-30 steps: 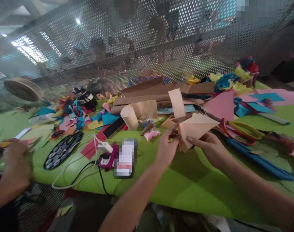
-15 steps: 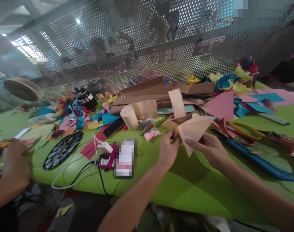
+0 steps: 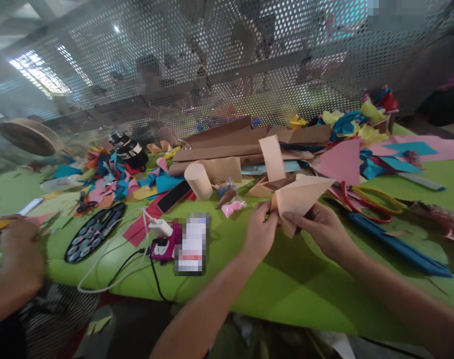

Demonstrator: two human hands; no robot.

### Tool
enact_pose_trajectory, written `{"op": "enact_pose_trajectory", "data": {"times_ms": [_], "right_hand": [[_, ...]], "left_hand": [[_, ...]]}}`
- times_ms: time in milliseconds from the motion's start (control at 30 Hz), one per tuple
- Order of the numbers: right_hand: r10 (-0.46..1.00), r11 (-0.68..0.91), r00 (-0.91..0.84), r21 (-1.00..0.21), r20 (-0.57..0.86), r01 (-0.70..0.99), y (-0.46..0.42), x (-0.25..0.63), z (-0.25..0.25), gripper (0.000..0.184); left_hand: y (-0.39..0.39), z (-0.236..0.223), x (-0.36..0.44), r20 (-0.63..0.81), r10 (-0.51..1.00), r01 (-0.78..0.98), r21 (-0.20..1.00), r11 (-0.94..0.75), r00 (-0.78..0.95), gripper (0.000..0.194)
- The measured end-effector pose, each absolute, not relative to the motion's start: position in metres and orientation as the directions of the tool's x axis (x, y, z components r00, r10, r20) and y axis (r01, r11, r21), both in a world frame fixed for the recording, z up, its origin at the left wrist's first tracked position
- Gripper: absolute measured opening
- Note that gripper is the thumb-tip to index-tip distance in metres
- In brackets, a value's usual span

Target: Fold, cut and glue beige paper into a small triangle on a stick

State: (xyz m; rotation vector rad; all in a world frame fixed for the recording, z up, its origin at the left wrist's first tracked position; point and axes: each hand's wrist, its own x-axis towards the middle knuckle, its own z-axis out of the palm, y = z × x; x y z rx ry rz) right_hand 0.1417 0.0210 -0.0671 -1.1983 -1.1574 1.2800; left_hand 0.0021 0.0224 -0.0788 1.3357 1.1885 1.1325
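Observation:
A folded sheet of peach paper is held above the green table, its long point aimed right. My left hand is closed on its left edge, where a darker orange fold shows. On the lower edge, my right hand pinches the paper between thumb and fingers. Just behind lie a small pink bow in clear wrapping and a curled peach paper strip. An upright peach strip stands farther back.
Red-handled scissors and a blue utility knife lie to the right. Left of my hands are a phone, a purple power adapter with cables and a black palette. Another person's hand works at far left.
The lower tip of the peach paper, which pointed down before, is now folded up near my right fingers. Both hands stay in nearly the same place.

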Motion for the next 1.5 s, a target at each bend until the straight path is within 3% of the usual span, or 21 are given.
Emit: {"op": "enact_pose_trajectory", "data": {"times_ms": [167,267,433,767,933,1200,1500], "right_hand": [[0.999,0.026,0.048,-0.999,0.024,-0.039,0.021,0.143,-0.067,0.042],[0.998,0.029,0.048,-0.999,0.027,-0.033,0.021,0.143,-0.068,0.040],[0.999,-0.030,-0.043,-0.999,-0.028,-0.039,0.020,0.141,-0.067,0.043],[0.996,-0.071,-0.068,-0.994,-0.065,-0.084,0.021,0.142,-0.071,0.051],[0.995,-0.064,-0.082,-0.992,-0.056,-0.110,0.021,0.141,-0.074,0.050],[0.995,-0.031,-0.095,-0.996,-0.023,-0.088,0.024,0.144,-0.076,0.049],[0.996,-0.066,-0.059,-0.997,-0.064,-0.042,0.025,0.146,-0.070,0.046]], "left_hand": [[0.022,-0.074,-0.001,0.110,0.992,0.232,0.965,-0.120,0.053,0.017],[0.021,-0.075,0.001,0.106,0.993,0.190,0.975,-0.113,0.051,0.015],[0.021,-0.076,0.004,0.054,0.998,0.120,0.991,-0.056,0.025,0.030],[0.023,-0.072,0.003,0.062,0.996,0.187,0.981,-0.048,-0.066,0.007],[0.020,-0.069,0.004,0.052,0.994,0.179,0.983,-0.034,-0.096,0.014],[0.021,-0.079,0.005,-0.018,0.998,0.001,1.000,0.018,-0.065,0.007],[0.021,-0.077,0.002,-0.018,0.998,0.074,0.997,0.022,-0.060,0.006]]}}
